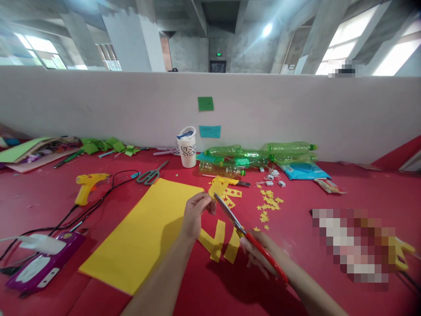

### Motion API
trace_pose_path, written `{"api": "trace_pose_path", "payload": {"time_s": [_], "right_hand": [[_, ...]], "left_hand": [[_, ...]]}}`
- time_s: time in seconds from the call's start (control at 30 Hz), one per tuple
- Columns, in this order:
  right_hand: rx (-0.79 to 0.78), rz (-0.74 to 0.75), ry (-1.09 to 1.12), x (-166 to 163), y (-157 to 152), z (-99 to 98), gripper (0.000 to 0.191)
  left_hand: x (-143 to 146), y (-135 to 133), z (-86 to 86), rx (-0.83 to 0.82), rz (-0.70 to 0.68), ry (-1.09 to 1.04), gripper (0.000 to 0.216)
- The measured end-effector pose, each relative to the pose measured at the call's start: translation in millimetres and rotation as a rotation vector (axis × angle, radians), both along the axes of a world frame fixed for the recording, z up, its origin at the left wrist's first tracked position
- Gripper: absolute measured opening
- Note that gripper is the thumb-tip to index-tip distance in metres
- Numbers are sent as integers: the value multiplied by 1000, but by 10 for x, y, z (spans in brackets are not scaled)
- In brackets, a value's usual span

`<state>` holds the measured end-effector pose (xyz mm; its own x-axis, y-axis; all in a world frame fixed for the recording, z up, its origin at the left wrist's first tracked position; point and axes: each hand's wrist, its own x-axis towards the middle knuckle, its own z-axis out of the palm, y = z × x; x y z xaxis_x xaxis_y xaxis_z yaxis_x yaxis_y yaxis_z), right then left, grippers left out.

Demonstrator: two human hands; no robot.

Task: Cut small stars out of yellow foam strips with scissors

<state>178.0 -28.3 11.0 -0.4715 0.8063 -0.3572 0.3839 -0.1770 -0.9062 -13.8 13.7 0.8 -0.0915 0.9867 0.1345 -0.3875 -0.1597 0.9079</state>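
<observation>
My left hand (197, 210) pinches a small piece of yellow paper (215, 188) above the red table. In my right hand (259, 252) are red-handled scissors (230, 213), whose blades point up and left to the paper, close by my left fingertips. Whether the blades bite into the paper I cannot tell. Below my hands lie several yellow paper strips (219, 239). Strips with punched star holes (233, 193) rest just beyond, beside a yellow utility knife (238, 182). A large yellow sheet (131, 237) lies under and left of my left forearm. Cut yellow stars (269, 202) are scattered to the right.
Left are a yellow glue gun (87, 184), a purple power strip (46, 263), cables and grey-handled scissors (149, 175). A white cup (187, 151) and green plastic bottles (256, 153) line the back, near a blue packet (304, 171). A white partition (115, 105) stands behind.
</observation>
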Motion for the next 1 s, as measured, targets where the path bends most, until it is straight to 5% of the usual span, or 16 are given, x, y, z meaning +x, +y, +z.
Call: {"api": "trace_pose_path", "payload": {"time_s": [1.0], "right_hand": [[26,90,-29,96,21,126,36]], "left_hand": [[-122,43,-36,-49,-93,98,10]]}}
